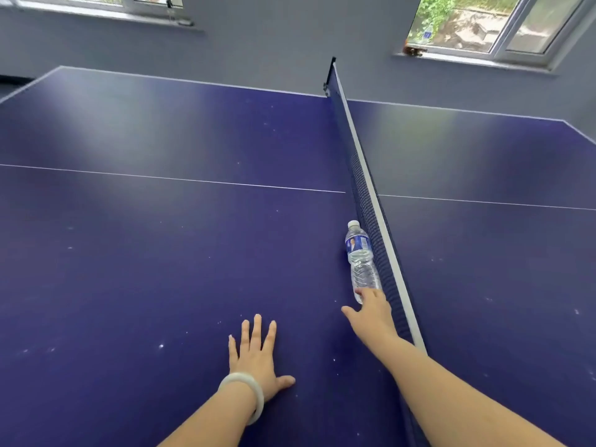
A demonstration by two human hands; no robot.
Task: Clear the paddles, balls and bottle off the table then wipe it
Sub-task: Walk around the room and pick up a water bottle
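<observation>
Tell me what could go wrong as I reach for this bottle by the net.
Your right hand touches only the near end of the bottle, thumb apart, so it may slip away. The bottle sits right beside the net, so fingers might snag the mesh. Your left hand lies flat on the table; stretching further could strain balance.

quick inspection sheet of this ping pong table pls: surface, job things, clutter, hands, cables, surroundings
surface: blue table dotted with pale specks; net stretched across it
job's things: bottle lies on its side beside the net, cap pointing away; no paddles or balls seen on the table
clutter: nothing seen
hands: left hand flat on the table, fingers spread; right hand reaches out, touching the bottle's base
cables: nothing seen
surroundings: grey walls; right window with a second bottle at its sill
</observation>
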